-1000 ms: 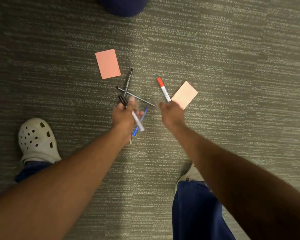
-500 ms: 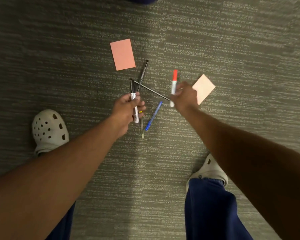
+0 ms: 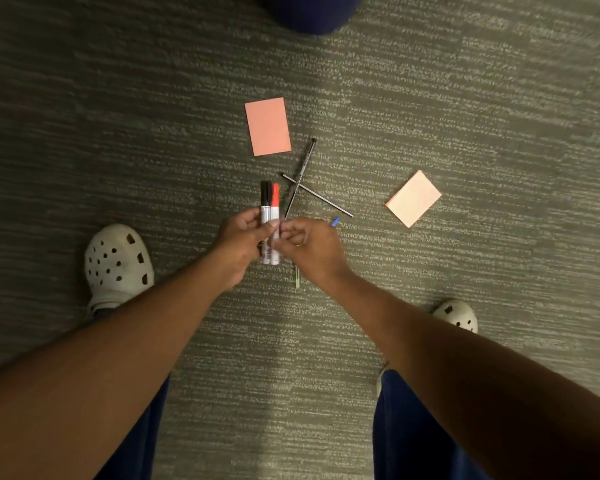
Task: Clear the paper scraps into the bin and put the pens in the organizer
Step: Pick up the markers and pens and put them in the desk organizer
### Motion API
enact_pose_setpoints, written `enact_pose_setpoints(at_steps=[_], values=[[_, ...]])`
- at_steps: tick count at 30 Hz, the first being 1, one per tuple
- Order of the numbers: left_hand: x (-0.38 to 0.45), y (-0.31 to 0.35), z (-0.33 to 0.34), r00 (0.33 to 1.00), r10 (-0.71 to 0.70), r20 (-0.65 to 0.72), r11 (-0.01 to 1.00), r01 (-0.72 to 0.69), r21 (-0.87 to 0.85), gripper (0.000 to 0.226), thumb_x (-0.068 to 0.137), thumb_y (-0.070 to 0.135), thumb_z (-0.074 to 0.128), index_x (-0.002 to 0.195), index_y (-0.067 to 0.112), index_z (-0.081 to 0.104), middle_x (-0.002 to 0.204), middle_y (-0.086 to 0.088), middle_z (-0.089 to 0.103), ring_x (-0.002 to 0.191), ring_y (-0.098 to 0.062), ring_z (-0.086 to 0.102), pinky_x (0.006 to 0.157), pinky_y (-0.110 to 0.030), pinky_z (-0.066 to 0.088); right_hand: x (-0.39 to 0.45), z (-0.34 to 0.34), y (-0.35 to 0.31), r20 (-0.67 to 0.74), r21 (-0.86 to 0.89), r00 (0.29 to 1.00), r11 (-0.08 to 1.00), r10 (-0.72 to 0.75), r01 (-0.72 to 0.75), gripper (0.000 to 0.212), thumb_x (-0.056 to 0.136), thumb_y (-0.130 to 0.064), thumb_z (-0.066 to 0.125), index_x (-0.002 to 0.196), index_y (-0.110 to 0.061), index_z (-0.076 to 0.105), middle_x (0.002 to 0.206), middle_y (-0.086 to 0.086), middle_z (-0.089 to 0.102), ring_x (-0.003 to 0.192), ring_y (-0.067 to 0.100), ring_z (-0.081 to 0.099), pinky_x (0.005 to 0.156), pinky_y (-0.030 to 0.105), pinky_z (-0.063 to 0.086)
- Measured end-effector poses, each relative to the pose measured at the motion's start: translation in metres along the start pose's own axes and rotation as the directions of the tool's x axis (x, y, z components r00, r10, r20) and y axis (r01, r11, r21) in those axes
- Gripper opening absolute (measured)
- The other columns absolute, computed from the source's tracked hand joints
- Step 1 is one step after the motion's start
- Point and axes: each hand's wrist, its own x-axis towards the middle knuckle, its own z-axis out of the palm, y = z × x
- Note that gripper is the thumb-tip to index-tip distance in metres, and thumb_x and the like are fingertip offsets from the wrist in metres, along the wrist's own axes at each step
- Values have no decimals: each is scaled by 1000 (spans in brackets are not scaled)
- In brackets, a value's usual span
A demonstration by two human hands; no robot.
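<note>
We see the left hand (image 3: 243, 237) closed around two markers side by side, black-capped marker (image 3: 264, 202) and red-capped marker (image 3: 275, 202), caps pointing away; right hand (image 3: 309, 244) pinches the red one's barrel; two thin black pens (image 3: 303, 171) lie crossed on the carpet (image 3: 465, 98) just beyond; blue pen (image 3: 334, 221) tip peeks past the right hand; pink paper (image 3: 268, 126) and paler paper (image 3: 413, 198) lie flat, well apart.
</note>
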Motion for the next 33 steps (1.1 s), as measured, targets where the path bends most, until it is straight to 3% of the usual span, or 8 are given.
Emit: enact_pose_setpoints(at_steps=[4,9,12,15,19,23,27,33], values=[[3,-2,-13,998,-8,-55,1000,9,16,14,103,9,63,110,20,69,117,-8,78,95,-20,75,80,-40,61,11,-1,-2,158,-103,986,993,-44,61,11,92,-27,77,98,-18,79,86,-4,78,69,5,73,69,24,61],[5,1,-12,990,23,-142,998,-32,-59,20,105,9,60,108,28,63,110,0,77,99,-19,77,90,-47,62,61,3,-4,-255,-76,903,923,347,-377,22,93,-41,74,82,-22,72,76,-2,73,66,15,70,62,30,59],[6,-3,-10,991,41,-127,998,-47,-37,19,102,10,67,108,28,66,108,4,80,96,-16,81,83,-44,62,88,9,-3,-315,-9,789,830,527,-558,49,81,-56,80,101,-14,64,86,-2,67,76,19,66,53,22,46],[5,-8,-10,993,45,-106,999,-47,-20,17,99,13,72,107,27,69,104,4,82,89,-9,82,83,-47,61,107,8,-6,-315,-15,760,798,568,-602,58,82,-50,82,116,-8,60,106,8,70,91,28,71,74,41,64],[3,-4,-12,995,37,-90,998,-41,-46,25,98,12,73,121,21,68,112,0,81,92,-13,81,82,-44,62,110,-7,-4,-370,9,774,835,514,-550,36,81,-31,84,106,-13,65,105,8,72,90,23,73,71,34,62],[0,0,-13,995,-3,-101,995,-8,-101,32,98,9,72,128,13,67,119,-7,78,101,-20,79,84,-43,63,87,-38,2,-343,-368,917,869,206,-332,10,89,-28,73,87,-18,69,83,2,72,68,19,66,57,23,47],[1,0,-10,993,-33,-115,993,20,-113,34,96,10,74,130,13,67,115,-4,80,97,-17,81,78,-42,64,84,-72,5,-128,-726,990,673,65,-139,15,101,-23,64,94,-13,72,88,6,71,79,24,68,67,28,53],[7,0,-9,995,-15,-101,995,5,-102,34,96,11,75,129,14,67,113,-2,81,100,-17,81,82,-47,64,94,-74,13,49,-846,995,533,88,-6,15,101,-6,58,111,-4,68,107,19,71,96,33,69,81,33,53]])
